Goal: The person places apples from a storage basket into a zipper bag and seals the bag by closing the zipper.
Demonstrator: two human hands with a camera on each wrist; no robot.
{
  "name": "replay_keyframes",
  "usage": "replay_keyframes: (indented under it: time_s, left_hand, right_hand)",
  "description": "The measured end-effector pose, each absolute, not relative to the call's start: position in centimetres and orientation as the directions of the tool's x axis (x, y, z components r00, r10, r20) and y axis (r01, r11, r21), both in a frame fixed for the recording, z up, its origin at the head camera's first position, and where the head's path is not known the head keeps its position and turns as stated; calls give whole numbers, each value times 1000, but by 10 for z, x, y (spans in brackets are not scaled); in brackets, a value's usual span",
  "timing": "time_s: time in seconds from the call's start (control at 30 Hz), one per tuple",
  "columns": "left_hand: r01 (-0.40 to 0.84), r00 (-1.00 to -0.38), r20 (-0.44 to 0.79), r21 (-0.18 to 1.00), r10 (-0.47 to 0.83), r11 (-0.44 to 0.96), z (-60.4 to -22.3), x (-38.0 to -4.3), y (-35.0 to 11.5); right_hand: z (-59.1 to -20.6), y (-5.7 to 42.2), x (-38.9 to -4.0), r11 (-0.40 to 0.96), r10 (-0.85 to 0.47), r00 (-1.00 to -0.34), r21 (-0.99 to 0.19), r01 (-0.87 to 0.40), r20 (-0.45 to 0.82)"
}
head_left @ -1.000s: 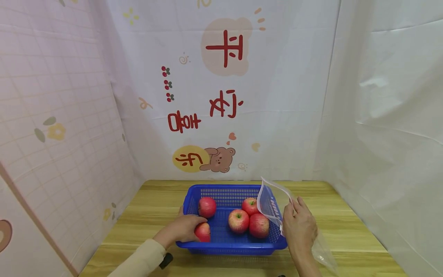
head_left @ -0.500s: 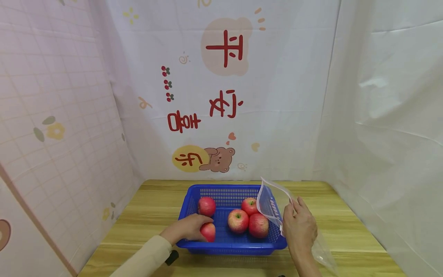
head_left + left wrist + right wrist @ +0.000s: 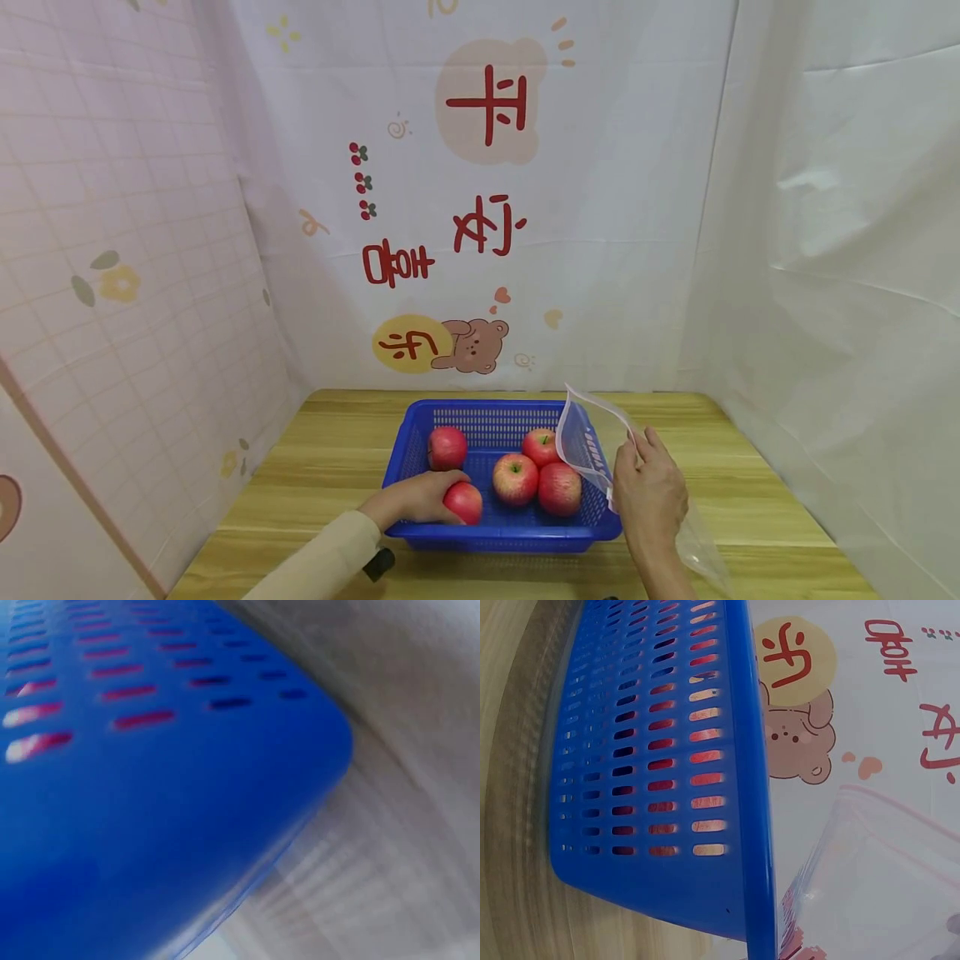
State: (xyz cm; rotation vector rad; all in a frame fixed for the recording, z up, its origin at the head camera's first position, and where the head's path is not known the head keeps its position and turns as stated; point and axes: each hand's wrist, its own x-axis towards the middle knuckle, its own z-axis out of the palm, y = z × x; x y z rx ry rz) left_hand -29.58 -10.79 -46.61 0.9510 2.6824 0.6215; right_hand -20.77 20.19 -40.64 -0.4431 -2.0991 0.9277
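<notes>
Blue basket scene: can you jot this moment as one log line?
left grip: holds apple in blue basket | right grip: holds clear bag by its edge | other apples: four in basket

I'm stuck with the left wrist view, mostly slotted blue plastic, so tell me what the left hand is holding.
Observer: The left hand grips a red apple at the near left of the blue basket.
Operator: Report on the right hand.
Observer: It holds a clear bag by its edge, at the basket's right end.
Operator: Count the other apples.
Observer: Four: a lone apple at back left, and three clustered apples toward the right.
</notes>
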Motion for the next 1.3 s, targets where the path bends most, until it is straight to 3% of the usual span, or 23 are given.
replay_keyframes:
  time_s: [1.3]
  left_hand:
    - [364, -859, 7, 710, 511, 602, -457, -290, -101]
  right_hand:
    - [-405, 201, -205, 663, 577, -640, -748, 5, 507]
